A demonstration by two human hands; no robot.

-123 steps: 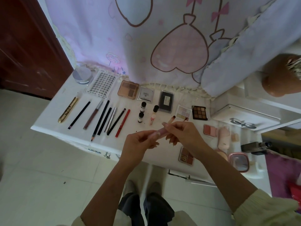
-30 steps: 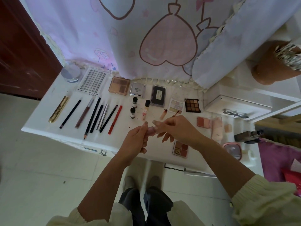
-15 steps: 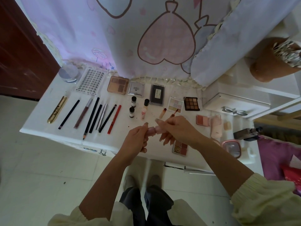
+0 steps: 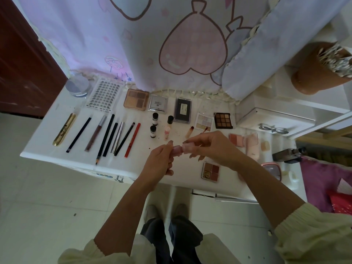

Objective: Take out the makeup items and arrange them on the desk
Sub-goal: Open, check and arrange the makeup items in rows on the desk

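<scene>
Both of my hands hold a small pink lip-gloss tube (image 4: pixel 179 149) level above the front of the white desk (image 4: pixel 49 141). My left hand (image 4: pixel 159 162) grips its left end and my right hand (image 4: pixel 211 145) pinches its right end. Laid out on the desk are a gold tube (image 4: pixel 64 129), a row of pencils and liners (image 4: pixel 114 136), an eyelash tray (image 4: pixel 104 96), several palettes (image 4: pixel 136 99), small bottles (image 4: pixel 155 119), and a four-pan palette (image 4: pixel 210 171) near the front edge.
A powder jar (image 4: pixel 77 85) sits at the back left corner. Pink compacts (image 4: pixel 251 142) and a round pink mirror case (image 4: pixel 274 169) lie at the right. A white drawer box (image 4: pixel 276 119) and a brown pot (image 4: pixel 314 71) stand to the right; a printed curtain (image 4: pixel 171 44) hangs behind.
Over the last seconds my hands have drawn closer together on the pink tube, so less of it shows between them. The items on the desk have not moved.
</scene>
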